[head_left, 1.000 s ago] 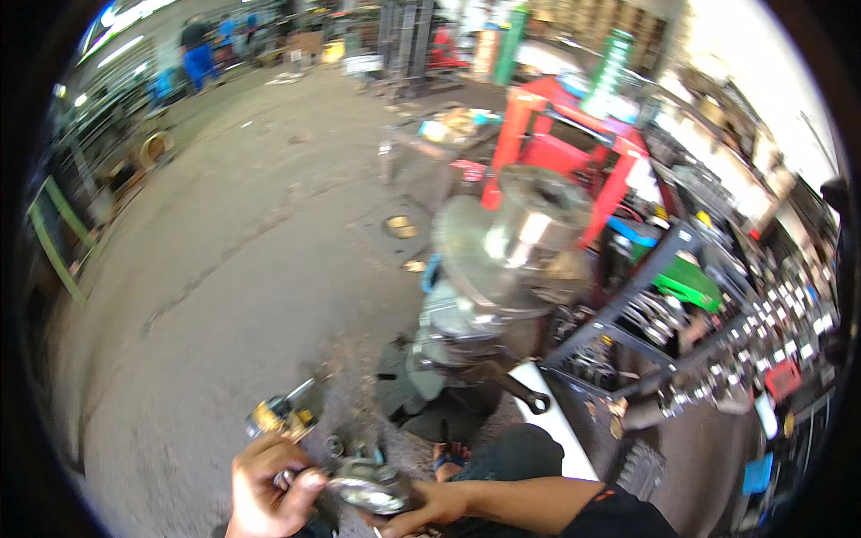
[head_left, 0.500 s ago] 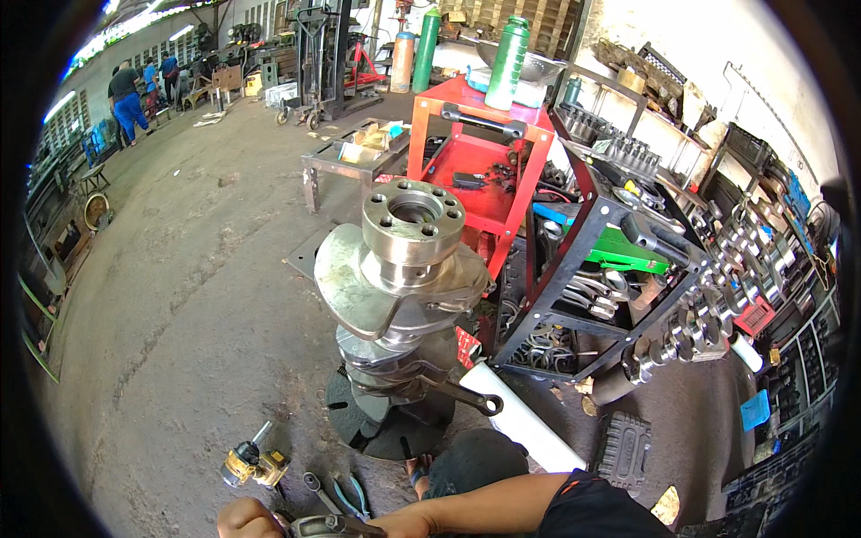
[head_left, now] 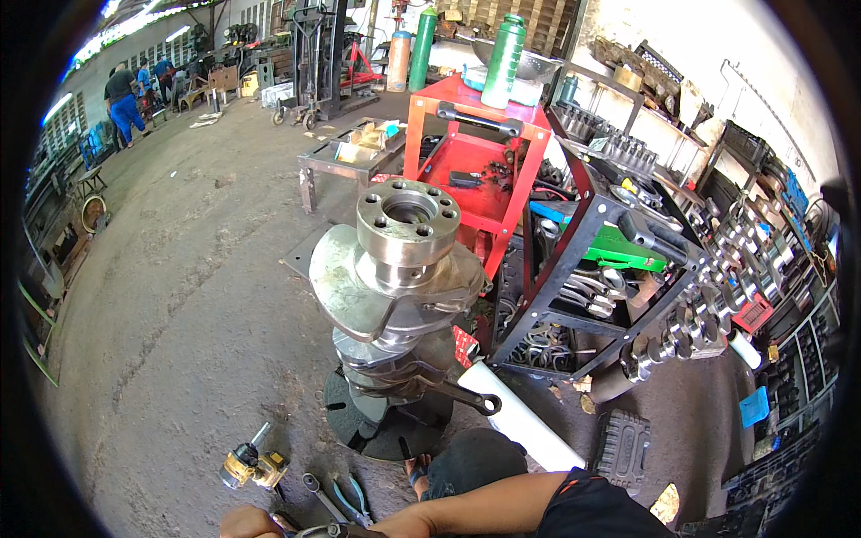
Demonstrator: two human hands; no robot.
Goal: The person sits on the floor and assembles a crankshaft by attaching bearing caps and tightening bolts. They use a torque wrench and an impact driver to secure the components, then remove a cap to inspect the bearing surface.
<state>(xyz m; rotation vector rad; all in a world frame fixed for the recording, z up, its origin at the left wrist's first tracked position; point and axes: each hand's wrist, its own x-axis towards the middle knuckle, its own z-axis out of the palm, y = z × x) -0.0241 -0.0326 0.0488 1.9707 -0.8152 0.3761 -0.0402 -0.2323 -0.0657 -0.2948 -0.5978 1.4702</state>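
My left hand (head_left: 248, 522) shows at the lower edge as a closed fist; what it grips is cut off. Beside it, my right hand (head_left: 404, 523) is closed at a curved grey metal part (head_left: 335, 530) with a bolt head, mostly below the picture. In front of me a crankshaft (head_left: 410, 247) stands upright on a dark slotted round base (head_left: 345, 421). A connecting rod (head_left: 471, 396) juts from its lower journal toward the right. On the floor near my hands lie a ratchet wrench (head_left: 321, 493), blue-handled pliers (head_left: 355, 502) and a yellow-black cordless impact driver (head_left: 254, 464).
A red cart (head_left: 475, 206) and a black tool cart (head_left: 592, 260) stand behind and right of the crankshaft. A white roll (head_left: 525, 420) and black case (head_left: 621, 450) lie to the right. More crankshafts (head_left: 691, 327) line the right. People (head_left: 124, 100) work far left.
My hands and the metal part have sunk slightly, so less of them shows above the lower edge. The view has shifted a little. The crankshaft and floor tools stay in place.
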